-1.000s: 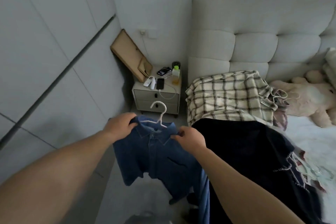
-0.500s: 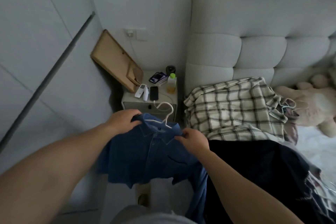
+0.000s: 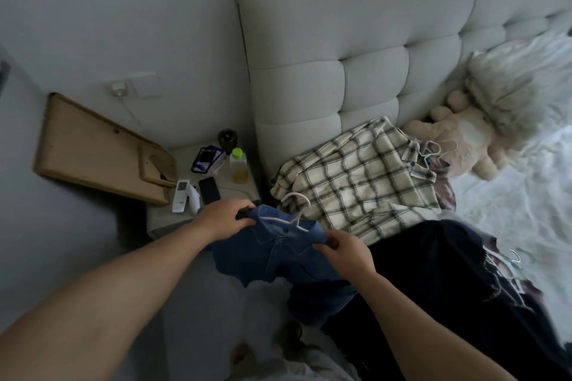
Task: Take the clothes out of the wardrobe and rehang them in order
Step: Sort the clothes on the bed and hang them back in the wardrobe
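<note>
- Our left hand (image 3: 224, 219) grips the left shoulder of the blue shirt (image 3: 278, 254), fingers curled over the collar edge; our right hand (image 3: 345, 252) pinches the right shoulder, thumb on top.
- The shirt sits on a white hanger (image 3: 297, 213), whose hook sticks up between our hands and leans toward the bed. The shirt's body hangs down in front of us, over the gap between the nightstand (image 3: 216, 195) and the bed.
- Compared with a second ago, our hands have kept the same hold on both shoulders, but the shirt now hangs lower and bunches more under our right hand, and our view has tipped downward and swung toward the bed. We judge we are settling the shirt on its hanger, so the rehanging itself is not yet done.
- Just beyond our hands the plaid shirt (image 3: 356, 182) lies on the bed, and the dark garment (image 3: 448, 281) is spread beside it under our right forearm; both look to be waiting their turn.
- The wardrobe has slipped out of view, so we cannot tell how far we must carry the shirt.
- The hanger's arms are hidden inside the shirt, so we cannot say whether it sits evenly.
- More hangers and clothes at the bed's right edge are tangled and hard to make out.
</note>
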